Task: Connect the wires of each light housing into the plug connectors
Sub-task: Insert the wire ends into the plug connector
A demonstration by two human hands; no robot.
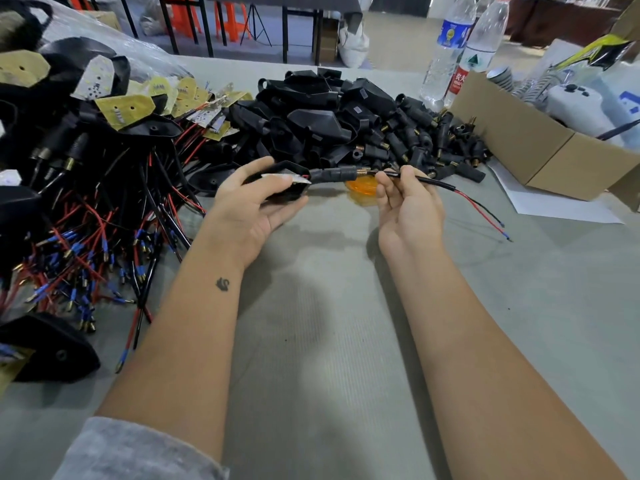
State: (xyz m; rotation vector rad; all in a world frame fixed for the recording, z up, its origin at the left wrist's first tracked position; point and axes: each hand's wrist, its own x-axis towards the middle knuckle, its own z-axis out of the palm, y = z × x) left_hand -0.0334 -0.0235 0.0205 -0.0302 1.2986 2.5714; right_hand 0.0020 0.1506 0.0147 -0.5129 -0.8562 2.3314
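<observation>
Nearest, two bare forearms reach out over the grey table [329, 341], a grey sleeve [138, 452] pushed up on the left one. Palm up, the left hand [251, 206] curls its fingers and thumb round a black light housing [287, 183], held just above the table. From the housing a black plug connector [334, 174] sticks out to the right, ending in a brass spring tip. The right hand [408, 206], also palm up, pinches the black sheathed cable [436, 183] just past that tip between thumb and fingertips; the cable runs on to the right and splits into a red and a black wire [485, 211] with bare ends lying on the table. Behind the hands an orange lens [362, 188] rests on the table. To the left lies a tangle of housings with red and black leads [104, 220] and yellow boards. Farther back sits a heap of empty black housings [311, 119], with loose plug connectors [440, 143] beside it. At the right stands an open cardboard box [540, 150], and beyond it two water bottles [460, 46]
</observation>
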